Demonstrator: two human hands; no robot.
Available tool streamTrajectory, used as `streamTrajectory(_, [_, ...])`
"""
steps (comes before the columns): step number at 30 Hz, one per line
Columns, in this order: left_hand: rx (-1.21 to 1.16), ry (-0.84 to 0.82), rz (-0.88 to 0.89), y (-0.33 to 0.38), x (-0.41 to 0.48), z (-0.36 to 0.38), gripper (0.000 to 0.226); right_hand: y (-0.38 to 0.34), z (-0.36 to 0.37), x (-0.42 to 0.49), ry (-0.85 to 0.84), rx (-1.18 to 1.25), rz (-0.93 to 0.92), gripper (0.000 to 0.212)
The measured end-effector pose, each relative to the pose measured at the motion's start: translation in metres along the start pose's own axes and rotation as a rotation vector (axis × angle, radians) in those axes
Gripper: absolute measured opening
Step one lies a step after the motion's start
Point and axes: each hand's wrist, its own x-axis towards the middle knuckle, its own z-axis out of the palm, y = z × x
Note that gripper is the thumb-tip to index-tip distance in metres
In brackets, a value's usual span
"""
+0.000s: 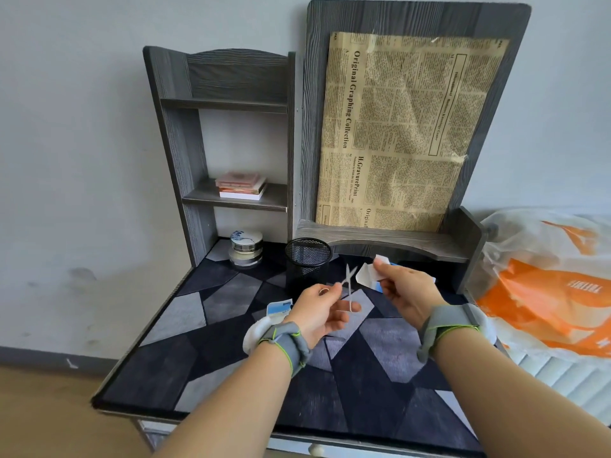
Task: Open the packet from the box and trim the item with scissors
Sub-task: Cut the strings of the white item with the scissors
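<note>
My left hand [322, 309] holds a small pair of silver scissors [347, 284] with the blades parted and pointing up. My right hand [405, 290] pinches a small white flat item [368, 276] by its right side, just right of the blade tips. The scissors and the item are close but apart. A blue-and-white torn packet [279, 307] lies on the desk mat left of my left wrist. Part of a blue-and-white box [377, 285] shows behind my right hand's fingers.
A black mesh pen cup [308, 259] stands just behind the scissors. A round tin stack [246, 247] sits at the back left. The grey shelf unit [228, 127] holds books [240, 186]. An orange-and-white plastic bag [549, 285] lies to the right of the desk.
</note>
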Motion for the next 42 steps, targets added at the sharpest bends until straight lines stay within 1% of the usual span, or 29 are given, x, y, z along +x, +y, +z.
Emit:
streamTrajectory(2, [-0.085,-0.021,-0.042,0.002,0.001,0.003,0.023,0.006,0.004,-0.003,-0.061,-0.028,0.059,0.017])
streamTrajectory(4, [-0.176,-0.061,-0.091,0.002,0.001,0.007,0.023,0.011,0.01,-0.008,-0.16,-0.037,0.095,0.016])
streamTrajectory(8, [-0.318,-0.082,-0.191,0.005,0.001,0.007,0.027,0.009,0.014,-0.012,-0.366,0.084,0.15,0.013])
streamTrajectory(10, [-0.383,-0.074,-0.231,0.006,0.002,0.005,0.028,0.007,0.01,-0.014,-0.44,0.05,0.147,0.014])
streamTrajectory(12, [-0.38,-0.089,-0.267,0.008,0.002,0.002,0.029,0.007,0.007,-0.013,-0.477,-0.017,0.128,0.013])
streamTrajectory(14, [-0.301,-0.099,-0.291,0.007,0.001,0.003,0.028,0.008,0.007,-0.011,-0.459,-0.049,0.112,0.009])
streamTrajectory(16, [-0.153,-0.065,-0.292,0.006,0.0,0.005,0.029,0.009,0.008,-0.01,-0.397,-0.036,0.101,0.005])
streamTrajectory(17, [-0.079,-0.04,-0.285,0.006,-0.001,0.006,0.034,0.009,0.009,-0.01,-0.362,-0.039,0.091,0.002])
streamTrajectory(19, [-0.013,-0.004,-0.26,0.005,-0.002,0.005,0.054,0.01,0.01,-0.008,-0.279,-0.076,0.065,0.008])
streamTrajectory(21, [-0.033,-0.044,-0.232,0.005,-0.002,0.002,0.07,0.012,0.009,-0.005,-0.202,-0.094,0.037,0.01])
streamTrajectory(22, [-0.04,-0.069,-0.207,0.006,-0.003,0.002,0.07,0.013,0.009,-0.003,-0.175,-0.088,0.028,0.011])
streamTrajectory(23, [-0.032,-0.079,-0.166,0.006,-0.004,0.002,0.063,0.014,0.008,-0.002,-0.159,-0.075,0.026,0.012])
streamTrajectory(26, [0.02,-0.036,-0.011,0.002,0.0,0.004,0.028,0.014,0.008,-0.004,-0.168,-0.083,0.045,0.017])
streamTrajectory(27, [0.006,-0.016,0.012,0.001,0.001,0.005,0.024,0.014,0.009,-0.004,-0.158,-0.097,0.056,0.019])
streamTrajectory(29, [-0.008,0.003,0.03,0.0,0.002,0.006,0.025,0.014,0.009,-0.001,-0.092,-0.113,0.068,0.023])
streamTrajectory(31, [-0.004,0.012,0.03,0.0,0.002,0.005,0.025,0.013,0.008,0.003,0.009,-0.206,0.004,0.022])
streamTrajectory(33, [-0.012,0.026,0.029,-0.001,0.003,0.005,0.025,0.013,0.007,0.006,0.117,-0.381,-0.175,0.014])
streamTrajectory(34, [-0.012,0.032,0.029,-0.002,0.003,0.005,0.026,0.013,0.007,0.005,0.14,-0.438,-0.27,0.012])
streamTrajectory(35, [-0.009,0.037,0.027,-0.003,0.003,0.005,0.026,0.011,0.008,0.003,0.133,-0.484,-0.349,0.012])
streamTrajectory(37, [-0.001,0.038,0.022,-0.003,0.003,0.007,0.026,0.011,0.011,-0.002,0.057,-0.627,-0.475,0.011])
streamTrajectory(38, [0.009,0.034,0.022,-0.003,0.004,0.007,0.026,0.012,0.013,-0.004,0.007,-0.712,-0.513,0.013])
streamTrajectory(41, [0.03,0.039,0.033,-0.003,0.004,0.008,0.029,0.018,0.017,-0.008,-0.13,-0.932,-0.587,0.009])
streamTrajectory(42, [0.023,0.046,0.031,-0.003,0.004,0.008,0.03,0.02,0.017,-0.008,-0.151,-0.998,-0.631,0.013])
